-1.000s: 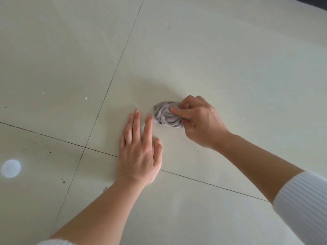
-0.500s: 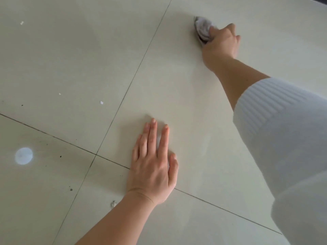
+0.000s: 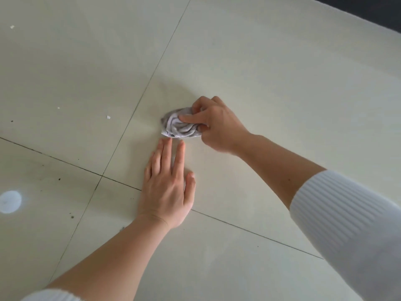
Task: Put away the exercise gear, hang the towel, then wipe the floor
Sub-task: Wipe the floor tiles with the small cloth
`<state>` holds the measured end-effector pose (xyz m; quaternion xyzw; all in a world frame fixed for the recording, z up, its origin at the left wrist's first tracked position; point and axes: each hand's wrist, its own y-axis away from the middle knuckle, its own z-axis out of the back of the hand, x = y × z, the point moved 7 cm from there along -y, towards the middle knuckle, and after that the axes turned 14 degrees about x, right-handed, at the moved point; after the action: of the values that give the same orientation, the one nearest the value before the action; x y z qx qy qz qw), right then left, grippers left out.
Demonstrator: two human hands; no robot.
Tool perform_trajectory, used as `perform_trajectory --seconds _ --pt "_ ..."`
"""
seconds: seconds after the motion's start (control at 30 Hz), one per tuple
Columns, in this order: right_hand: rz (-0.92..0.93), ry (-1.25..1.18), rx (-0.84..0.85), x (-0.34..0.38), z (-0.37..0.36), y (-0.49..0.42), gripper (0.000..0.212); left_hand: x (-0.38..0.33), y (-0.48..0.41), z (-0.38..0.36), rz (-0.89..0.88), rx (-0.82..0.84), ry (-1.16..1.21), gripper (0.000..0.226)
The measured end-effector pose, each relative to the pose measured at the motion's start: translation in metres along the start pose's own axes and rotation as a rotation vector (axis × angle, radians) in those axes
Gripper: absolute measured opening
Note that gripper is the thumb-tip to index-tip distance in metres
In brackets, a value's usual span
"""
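Note:
A small crumpled grey cloth [image 3: 178, 127] lies pressed on the pale tiled floor [image 3: 260, 72]. My right hand [image 3: 217, 124] grips it from the right, fingers curled round the bunched fabric, thumb on top. My left hand [image 3: 169, 183] rests flat on the floor just below the cloth, fingers straight and spread slightly, its fingertips a short way from the cloth's lower edge. Both forearms are bare, with white ribbed sleeves pushed up.
Dark grout lines [image 3: 121, 181] cross the floor left of my left hand. Small white crumbs [image 3: 108, 116] and dark specks [image 3: 59, 179] dot the tiles at the left. A round bright reflection [image 3: 9, 202] shows at the far left. A dark edge [image 3: 368, 11] runs along the top right.
My right hand has pulled the cloth back from its far reach at the top to a spot just above my left hand. The left hand stays flat on the floor.

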<state>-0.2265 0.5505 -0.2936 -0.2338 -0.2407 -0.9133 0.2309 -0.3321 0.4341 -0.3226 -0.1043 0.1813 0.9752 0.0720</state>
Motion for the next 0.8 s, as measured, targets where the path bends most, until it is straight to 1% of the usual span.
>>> perform_trajectory --seconds 0.1,0.27,0.37,0.43,0.53,0.6,0.63,0.67,0.7,0.73,0.8 --pt "-0.033 -0.026 -0.003 -0.001 -0.012 0.024 0.051 0.001 -0.001 0.001 -0.017 -0.037 0.052 0.066" --pt "-0.073 -0.041 -0.049 0.004 -0.032 0.078 0.049 0.004 0.001 0.002 -0.13 -0.14 0.144 0.06" --pt "-0.058 -0.04 -0.069 0.015 -0.055 0.121 0.051 0.007 0.002 0.002 -0.15 -0.141 0.18 0.061" --pt "-0.027 -0.028 -0.068 0.025 -0.074 0.153 0.052 0.006 0.004 0.001 -0.16 -0.136 0.139 0.06" --pt "0.024 0.01 -0.006 0.048 -0.107 0.198 0.052 0.003 0.013 -0.004 -0.178 -0.122 0.015 0.057" --pt "0.062 0.026 0.097 0.066 -0.127 0.22 0.048 0.001 0.02 -0.007 -0.153 -0.092 -0.038 0.06" --pt "0.066 -0.001 0.148 0.069 -0.133 0.227 0.048 0.001 0.023 -0.009 -0.134 -0.076 -0.055 0.062" --pt "0.054 -0.056 0.159 0.066 -0.132 0.233 0.048 0.0 0.026 -0.01 -0.12 -0.063 -0.069 0.064" --pt "0.008 -0.139 0.118 0.058 -0.122 0.237 0.05 -0.002 0.029 -0.01 -0.112 -0.056 -0.082 0.065" --pt "-0.074 -0.222 0.016 0.04 -0.106 0.241 0.051 -0.003 0.031 -0.012 -0.105 -0.047 -0.09 0.065" --pt "-0.336 -0.319 -0.298 -0.018 -0.065 0.259 0.049 -0.004 0.037 -0.016 -0.079 -0.012 -0.092 0.067"
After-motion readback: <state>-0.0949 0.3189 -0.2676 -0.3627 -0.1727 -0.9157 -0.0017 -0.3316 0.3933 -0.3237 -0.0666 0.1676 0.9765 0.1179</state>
